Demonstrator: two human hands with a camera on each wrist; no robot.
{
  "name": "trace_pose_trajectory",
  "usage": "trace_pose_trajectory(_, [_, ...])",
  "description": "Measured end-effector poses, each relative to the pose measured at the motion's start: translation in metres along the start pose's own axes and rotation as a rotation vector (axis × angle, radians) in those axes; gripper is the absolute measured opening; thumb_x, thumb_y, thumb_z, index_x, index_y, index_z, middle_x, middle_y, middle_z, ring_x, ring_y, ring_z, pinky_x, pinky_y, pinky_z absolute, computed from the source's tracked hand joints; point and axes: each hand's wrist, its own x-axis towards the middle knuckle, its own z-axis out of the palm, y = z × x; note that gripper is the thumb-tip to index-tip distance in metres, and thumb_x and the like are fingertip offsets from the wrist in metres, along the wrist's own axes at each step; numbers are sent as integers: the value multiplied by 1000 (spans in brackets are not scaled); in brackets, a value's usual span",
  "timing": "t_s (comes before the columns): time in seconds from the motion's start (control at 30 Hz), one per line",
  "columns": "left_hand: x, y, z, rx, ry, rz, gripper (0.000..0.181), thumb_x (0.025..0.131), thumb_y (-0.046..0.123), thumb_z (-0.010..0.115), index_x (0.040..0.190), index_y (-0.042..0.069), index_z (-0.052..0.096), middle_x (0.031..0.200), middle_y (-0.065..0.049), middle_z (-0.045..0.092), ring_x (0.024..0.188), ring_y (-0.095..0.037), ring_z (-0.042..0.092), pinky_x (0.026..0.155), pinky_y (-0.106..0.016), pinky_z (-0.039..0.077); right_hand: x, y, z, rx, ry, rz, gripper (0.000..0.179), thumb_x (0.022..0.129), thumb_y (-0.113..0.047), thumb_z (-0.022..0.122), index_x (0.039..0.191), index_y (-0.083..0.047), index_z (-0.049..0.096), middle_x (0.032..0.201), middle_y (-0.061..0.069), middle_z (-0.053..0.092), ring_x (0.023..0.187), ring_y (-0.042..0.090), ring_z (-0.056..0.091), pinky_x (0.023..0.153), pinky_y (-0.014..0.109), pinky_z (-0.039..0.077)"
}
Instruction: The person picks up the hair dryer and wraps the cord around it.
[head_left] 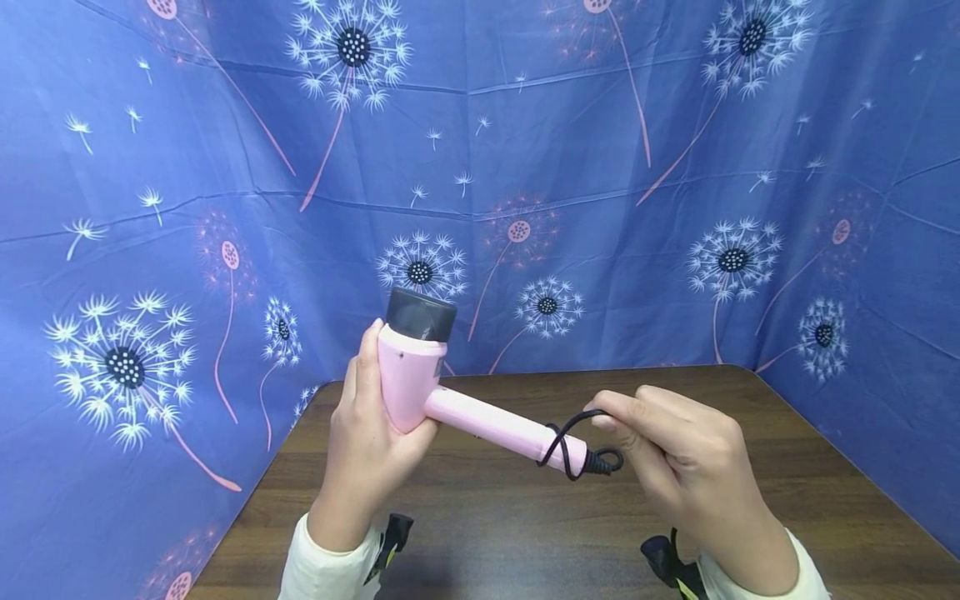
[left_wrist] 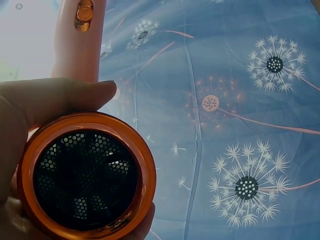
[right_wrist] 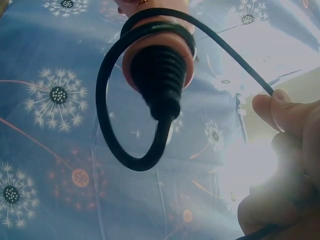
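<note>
A pink hair dryer (head_left: pixel 408 375) with a black nozzle (head_left: pixel 422 315) is held above the table by my left hand (head_left: pixel 375 442), which grips it round the body. Its handle (head_left: pixel 495 421) points to the right and slightly down. In the left wrist view the round rear grille (left_wrist: pixel 85 180) faces the camera, and a switch (left_wrist: pixel 84 15) shows on the handle. The black cord (right_wrist: pixel 102 100) leaves the handle's end, loops back and winds round it. To the right, my right hand (head_left: pixel 682 467) pinches this cord between thumb and forefinger, apart from the handle.
The brown wooden table (head_left: pixel 510 533) lies below both hands. A blue curtain (head_left: pixel 585 208) with a dandelion print encloses the back and both sides. Black wrist camera mounts (head_left: pixel 393 533) sit at the sleeves.
</note>
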Motion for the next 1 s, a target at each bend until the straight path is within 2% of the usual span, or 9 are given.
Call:
trace_pose_trajectory(0.3, [0,3,-1,-18,-4,15,117,60,10,84,164,17,30,123,-11,61,94,-26,61,70,-46,55,0,1,0,-22,5,7,36,104,-29,62,92,0,79,62,-9,34,58,-3,24,53,9,17])
trace_pose_trajectory(0.73, [0,2,-1,-35,-45,-12,118,61,13,84,164,21,27,126,-10,59,99,-23,59,76,-45,55,-1,5,-1,-29,-3,14,37,103,-30,62,92,1,79,62,-9,34,58,-3,23,53,9,17])
trace_pose_trajectory(1.0, [1,2,-1,-53,-45,19,117,60,11,86,163,17,30,127,-10,60,101,-23,59,78,-45,55,-2,7,0,-26,-8,24,38,103,-30,62,91,1,78,62,-9,37,58,-3,25,53,9,18])
